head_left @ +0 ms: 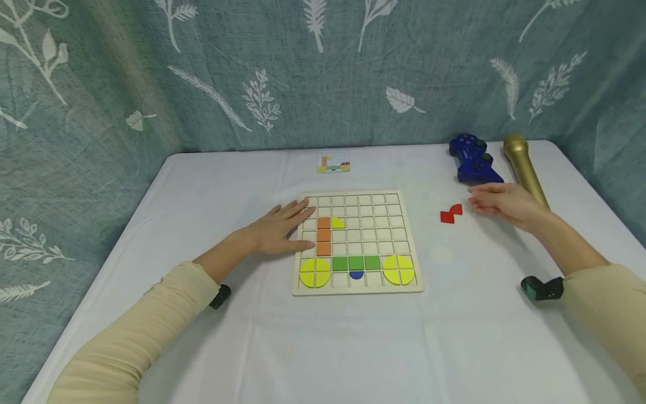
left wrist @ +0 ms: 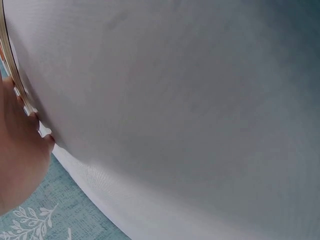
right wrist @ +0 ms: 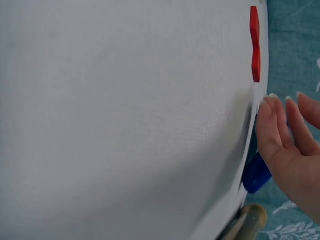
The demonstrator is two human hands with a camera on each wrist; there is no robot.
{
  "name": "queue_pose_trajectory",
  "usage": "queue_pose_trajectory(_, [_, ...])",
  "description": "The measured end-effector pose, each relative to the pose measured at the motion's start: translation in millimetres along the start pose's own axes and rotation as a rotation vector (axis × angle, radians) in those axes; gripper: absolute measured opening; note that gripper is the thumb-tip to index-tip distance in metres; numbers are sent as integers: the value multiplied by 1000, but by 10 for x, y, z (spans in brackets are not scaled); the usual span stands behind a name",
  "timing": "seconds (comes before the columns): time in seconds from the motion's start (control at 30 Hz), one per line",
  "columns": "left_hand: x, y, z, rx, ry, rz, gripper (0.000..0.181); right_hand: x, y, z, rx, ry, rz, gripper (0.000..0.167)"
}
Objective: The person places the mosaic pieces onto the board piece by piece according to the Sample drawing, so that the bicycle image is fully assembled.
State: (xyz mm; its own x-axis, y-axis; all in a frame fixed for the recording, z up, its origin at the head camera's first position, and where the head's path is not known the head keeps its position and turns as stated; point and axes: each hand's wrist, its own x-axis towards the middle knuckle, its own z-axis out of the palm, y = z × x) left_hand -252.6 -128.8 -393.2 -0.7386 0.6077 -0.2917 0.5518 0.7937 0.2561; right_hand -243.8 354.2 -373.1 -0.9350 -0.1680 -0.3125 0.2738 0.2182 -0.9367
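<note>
With its fingers spread, my left hand [head_left: 280,229] rests on the left edge of a wooden grid board [head_left: 370,235]. Orange squares [head_left: 323,235] stand in a column beside a yellow quarter-circle [head_left: 337,223]. Below lie a row of green squares [head_left: 356,263], a blue half-circle [head_left: 356,275], and two yellow circles [head_left: 315,272] made of quarter pieces. Over the table at the right, my right hand [head_left: 504,205] holds nothing, its fingers loosely extended. Just left of its fingertips lie a red square [head_left: 447,217] and a red quarter-circle [head_left: 456,209], touching at their corners.
A small pattern card [head_left: 335,159] lies behind the board. At the back right are a blue game controller [head_left: 471,158] and a gold microphone [head_left: 525,168], both close to the right hand. A patterned curtain [head_left: 343,90] hangs behind the white-covered table [head_left: 353,348].
</note>
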Motion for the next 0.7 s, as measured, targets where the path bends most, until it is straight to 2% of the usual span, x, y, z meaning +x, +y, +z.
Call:
queue_pose_trajectory(0.13, [9, -15, 17, 9, -5, -1, 87, 60, 20, 8, -193, 23, -28, 51])
queue_pose_trajectory(0.23, [13, -12, 25, 12, -8, -5, 87, 67, 18, 41, -366, 13, -71, 51])
queue_pose_trajectory(0.33, [18, -12, 32, 14, -8, -7, 88, 78, 14, 84, -469, -33, -118, 50])
queue_pose_trajectory(0.5, [18, -12, 30, 14, -4, -6, 88, 104, 27, 125, -516, -70, -223, 46])
queue_pose_trajectory(0.6, [13, -14, 24, 14, 1, -3, 87, 109, 29, 142, -566, -36, -262, 40])
queue_pose_trajectory(0.7, [9, -19, 19, 16, 2, -6, 87, 112, 21, 164, -615, 0, -257, 37])
